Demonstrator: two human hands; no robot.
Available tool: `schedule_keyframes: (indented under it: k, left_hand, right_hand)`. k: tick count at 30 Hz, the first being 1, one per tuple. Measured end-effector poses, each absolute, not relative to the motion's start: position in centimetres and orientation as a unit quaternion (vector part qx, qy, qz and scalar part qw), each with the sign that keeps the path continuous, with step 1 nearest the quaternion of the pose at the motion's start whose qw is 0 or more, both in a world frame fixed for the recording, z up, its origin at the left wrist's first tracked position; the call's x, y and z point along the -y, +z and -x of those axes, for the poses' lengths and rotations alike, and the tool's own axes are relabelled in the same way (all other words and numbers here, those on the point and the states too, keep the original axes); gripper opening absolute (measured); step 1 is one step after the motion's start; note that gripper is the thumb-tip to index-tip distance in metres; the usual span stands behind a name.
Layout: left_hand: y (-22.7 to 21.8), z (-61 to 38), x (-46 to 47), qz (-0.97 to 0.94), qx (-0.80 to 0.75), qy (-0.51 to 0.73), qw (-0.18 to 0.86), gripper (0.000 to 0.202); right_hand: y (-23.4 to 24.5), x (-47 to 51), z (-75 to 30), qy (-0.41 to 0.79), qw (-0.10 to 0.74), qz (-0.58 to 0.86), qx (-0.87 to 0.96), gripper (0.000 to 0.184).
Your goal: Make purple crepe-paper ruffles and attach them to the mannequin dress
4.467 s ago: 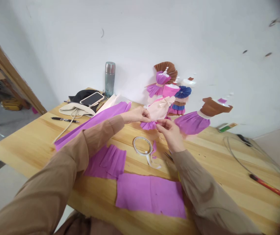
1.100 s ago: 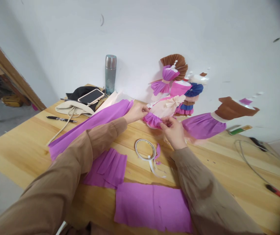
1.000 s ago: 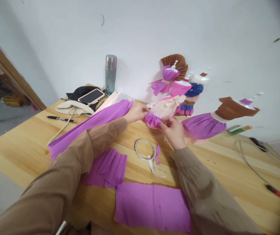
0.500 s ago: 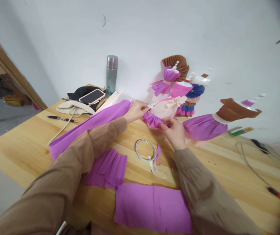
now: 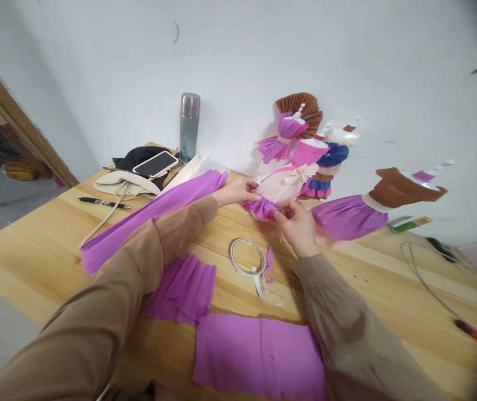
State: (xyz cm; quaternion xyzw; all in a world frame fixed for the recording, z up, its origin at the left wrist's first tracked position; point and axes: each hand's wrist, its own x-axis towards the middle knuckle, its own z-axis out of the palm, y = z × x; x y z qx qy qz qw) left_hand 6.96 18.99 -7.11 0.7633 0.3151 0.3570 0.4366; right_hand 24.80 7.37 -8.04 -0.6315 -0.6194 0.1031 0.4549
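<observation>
A small paper doll dress [image 5: 282, 188] of cream crepe with a purple ruffled hem [image 5: 261, 208] lies tilted on the wooden table [image 5: 38, 234]. My left hand [image 5: 238, 191] pinches the ruffle at its left side. My right hand [image 5: 296, 223] pinches the ruffle from the right. Both hands are closed on the purple hem. Just in front of them lies a roll of white tape [image 5: 246, 257] with a loose tail.
Flat purple crepe sheets [image 5: 259, 356], a pleated piece [image 5: 186, 281] and a long folded strip [image 5: 150, 214] lie near. Finished paper dresses [image 5: 300, 139] and a brown-topped one [image 5: 372, 206] stand by the wall. A flask [image 5: 189, 126], phone [image 5: 155, 164], pen [image 5: 103, 203] and cable [image 5: 434, 278] are around.
My hands have worked along the purple ruffle, lifting the dress's hem off the table a little. My left fingers have shifted slightly right along it in the last half second.
</observation>
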Motion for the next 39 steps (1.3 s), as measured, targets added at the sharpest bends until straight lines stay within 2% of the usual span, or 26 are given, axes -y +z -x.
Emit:
schedule_keyframes:
  k: [3,8,15,20,28,39]
  left_hand:
    - [-6.9,-6.7,-19.0,-0.751,-0.316,0.371,0.445,0.027]
    - [-6.3,-5.5,-18.5,-0.744,-0.338,0.368,0.444,0.004]
    - [-6.4,-5.5,-18.1,-0.766,-0.345,0.333,0.429,0.016]
    - [-6.4,-5.9,-17.7,-0.764,-0.33,0.313,0.458,0.006]
    - [-5.6,-4.2,-17.2,-0.787,-0.294,0.247,0.483,0.006]
    - [-5.9,-5.7,-19.0,-0.793,-0.304,0.318,0.42,0.008]
  right_hand:
    - [-8.2,-7.2,-24.9,0.098,0.445,0.63,0.629,0.023]
    - [-8.0,-6.6,-24.7,0.063,0.424,0.613,0.664,0.022]
    - [-7.6,-5.7,-24.3,0.003,0.382,0.587,0.714,0.022]
    - [-7.3,-5.1,-24.2,-0.002,0.355,0.585,0.729,0.022]
    - [-7.8,-5.2,-24.1,0.101,0.373,0.569,0.726,0.022]
    - [-7.3,-6.8,-24.8,0.274,0.446,0.58,0.624,0.034]
